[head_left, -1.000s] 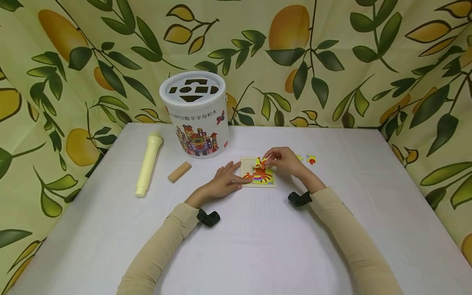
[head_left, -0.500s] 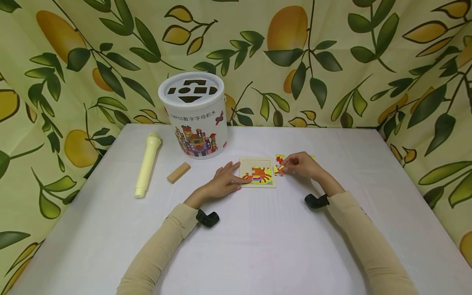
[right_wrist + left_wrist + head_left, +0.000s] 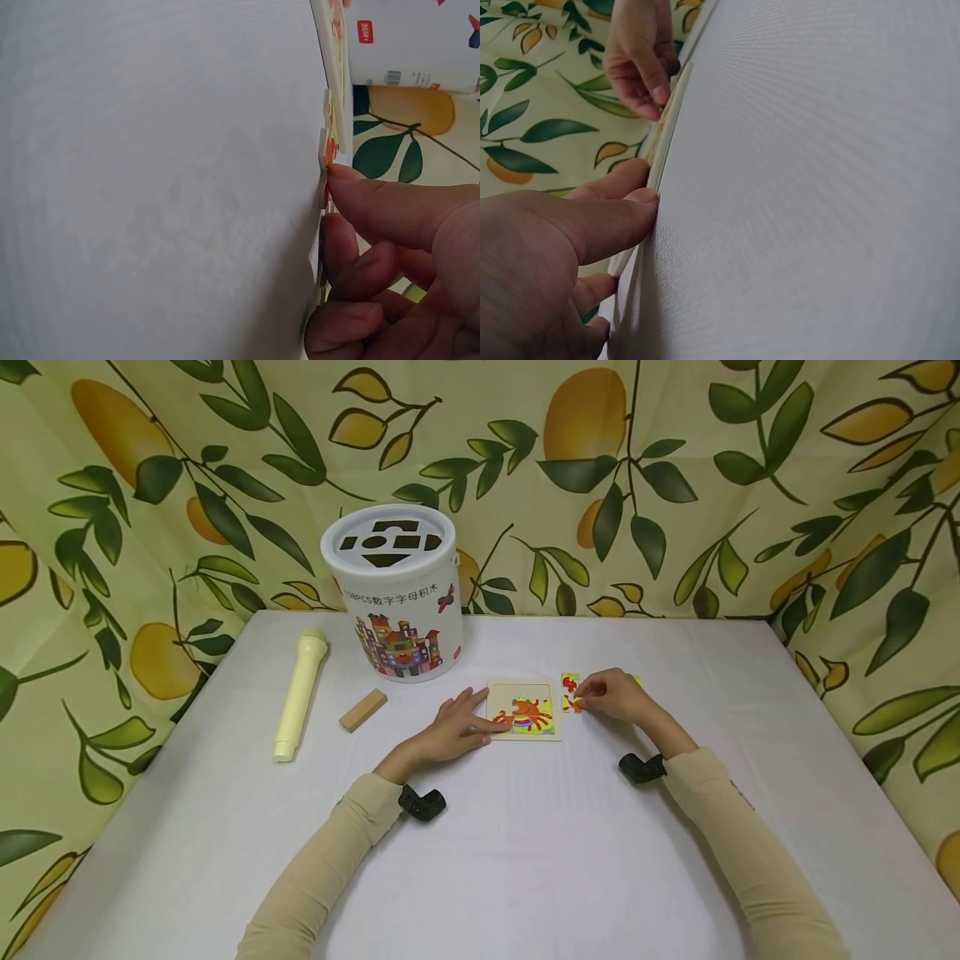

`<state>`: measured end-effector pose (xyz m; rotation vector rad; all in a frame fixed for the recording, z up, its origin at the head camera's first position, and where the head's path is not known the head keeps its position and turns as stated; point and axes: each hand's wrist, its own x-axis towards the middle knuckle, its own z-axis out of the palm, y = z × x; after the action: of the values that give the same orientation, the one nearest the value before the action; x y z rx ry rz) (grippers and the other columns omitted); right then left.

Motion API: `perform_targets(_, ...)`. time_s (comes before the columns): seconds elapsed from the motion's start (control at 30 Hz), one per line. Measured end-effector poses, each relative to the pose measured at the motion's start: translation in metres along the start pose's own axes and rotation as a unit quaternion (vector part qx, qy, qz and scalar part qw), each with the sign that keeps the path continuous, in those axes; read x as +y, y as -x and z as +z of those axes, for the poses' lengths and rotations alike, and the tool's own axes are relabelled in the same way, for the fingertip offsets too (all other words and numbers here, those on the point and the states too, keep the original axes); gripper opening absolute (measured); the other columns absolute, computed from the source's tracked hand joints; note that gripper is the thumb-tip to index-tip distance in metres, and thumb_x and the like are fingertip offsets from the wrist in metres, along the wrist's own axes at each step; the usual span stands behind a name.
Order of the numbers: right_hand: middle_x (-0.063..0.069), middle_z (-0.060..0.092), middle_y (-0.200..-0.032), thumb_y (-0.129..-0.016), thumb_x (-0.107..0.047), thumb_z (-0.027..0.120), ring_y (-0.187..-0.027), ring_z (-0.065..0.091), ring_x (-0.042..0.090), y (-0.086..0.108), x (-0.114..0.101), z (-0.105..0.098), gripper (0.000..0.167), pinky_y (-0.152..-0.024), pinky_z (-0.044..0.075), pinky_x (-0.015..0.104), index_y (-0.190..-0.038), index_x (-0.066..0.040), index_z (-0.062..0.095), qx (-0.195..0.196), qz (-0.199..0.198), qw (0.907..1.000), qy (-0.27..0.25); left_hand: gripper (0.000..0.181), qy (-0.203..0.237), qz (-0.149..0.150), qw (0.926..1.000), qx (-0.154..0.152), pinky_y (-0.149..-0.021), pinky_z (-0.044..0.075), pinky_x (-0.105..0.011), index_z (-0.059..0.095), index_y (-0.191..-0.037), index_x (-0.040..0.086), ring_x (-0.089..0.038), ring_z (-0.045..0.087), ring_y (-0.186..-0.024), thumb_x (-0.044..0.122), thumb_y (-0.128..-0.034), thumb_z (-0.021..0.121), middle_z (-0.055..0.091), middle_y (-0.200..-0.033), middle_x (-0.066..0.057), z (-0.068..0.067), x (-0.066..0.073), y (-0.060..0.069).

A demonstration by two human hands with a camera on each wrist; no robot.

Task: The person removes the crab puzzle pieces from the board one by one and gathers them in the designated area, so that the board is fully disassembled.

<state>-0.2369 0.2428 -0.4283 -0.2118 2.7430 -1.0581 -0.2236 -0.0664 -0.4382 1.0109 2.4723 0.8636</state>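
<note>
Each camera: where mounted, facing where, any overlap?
Head: worn on head, looking forward and down at puzzle board and table; left hand, right hand, both sleeves show.
Left wrist: on that wrist, looking low along the table; left hand near, right hand beyond.
Right wrist: on that wrist, looking low along the table at a puzzle piece; right hand near.
Shared: head and right wrist both show white bucket.

The head view looks forward and down over the counter (image 3: 525, 860); 2 close, low wrist views skim it sideways, both catching the puzzle board (image 3: 516, 690).
</note>
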Motion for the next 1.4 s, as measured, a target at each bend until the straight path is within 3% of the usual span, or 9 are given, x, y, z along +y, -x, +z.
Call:
perform_targets(0.17,0.009,0.06,-0.079,-0.082,-0.008,0.066,-0.066,0.048,0.016,-0.002,-0.005,0.0,0.016,-0.056,0.04,0.023,-0.096,-0.001,0.067,0.001,-0.005,1.0,0.007,0.033,0.003,-0.004,1.0,0.0,-0.11,-0.001,-0.059,0.059,-0.125,0.022,-0.038,-0.002,-0.142,0.019,-0.0923,0.053,0.012,-0.154,-0.016,-0.001,0.0,0.0)
perform_targets(0.37,0.009,0.055,-0.081,-0.083,-0.013,0.066,-0.066,0.047,0.017,-0.01,-0.026,0.005,0.028,-0.054,0.04,0.023,-0.109,-0.003,0.062,-0.002,-0.018,0.9998,0.013,0.033,0.002,0.0,1.0,0.005,-0.11,-0.001,-0.059,0.059,-0.124,0.02,-0.039,-0.002,-0.142,0.018,-0.0919,0.054,0.013,-0.154,-0.017,-0.002,0.0,0.0)
perform_targets(0.57,0.008,0.052,-0.08,-0.084,-0.013,0.065,-0.061,0.045,0.016,-0.018,-0.047,0.016,0.029,-0.051,0.039,0.023,-0.111,-0.001,0.061,-0.034,-0.04,0.9986,0.003,0.032,0.003,0.004,1.0,0.005,-0.109,-0.001,-0.061,0.06,-0.124,0.021,-0.04,-0.002,-0.141,0.018,-0.0922,0.053,0.012,-0.153,-0.018,-0.002,0.0,0.0)
perform_targets(0.73,0.007,0.054,-0.08,-0.085,-0.017,0.065,-0.068,0.046,0.016,-0.023,-0.058,0.028,0.03,-0.059,0.038,0.023,-0.109,-0.001,0.062,-0.063,-0.049,0.9964,0.028,0.033,-0.003,0.006,1.0,-0.002,-0.109,0.0,-0.061,0.059,-0.125,0.023,-0.04,-0.001,-0.141,0.019,-0.0934,0.051,0.012,-0.153,-0.018,0.001,-0.002,-0.001)
perform_targets(0.97,0.005,0.055,-0.076,-0.085,-0.02,0.065,-0.066,0.047,0.014,-0.023,-0.064,0.042,0.032,-0.061,0.038,0.023,-0.11,-0.001,0.059,-0.084,-0.046,0.9944,0.045,0.032,-0.012,0.008,0.9999,-0.001,-0.108,0.002,-0.062,0.059,-0.124,0.023,-0.041,0.001,-0.141,0.019,-0.0928,0.052,0.014,-0.153,-0.018,0.003,-0.001,-0.002)
perform_targets(1.4,0.004,0.052,-0.074,-0.086,-0.019,0.064,-0.064,0.045,0.013,-0.026,-0.064,0.046,0.028,-0.059,0.036,0.023,-0.106,-0.001,0.059,-0.069,-0.037,0.9961,0.041,0.032,0.001,0.008,1.0,0.006,-0.108,0.0,-0.062,0.06,-0.124,0.022,-0.04,-0.001,-0.141,0.019,-0.093,0.052,0.013,-0.153,-0.018,0.002,-0.001,0.001)
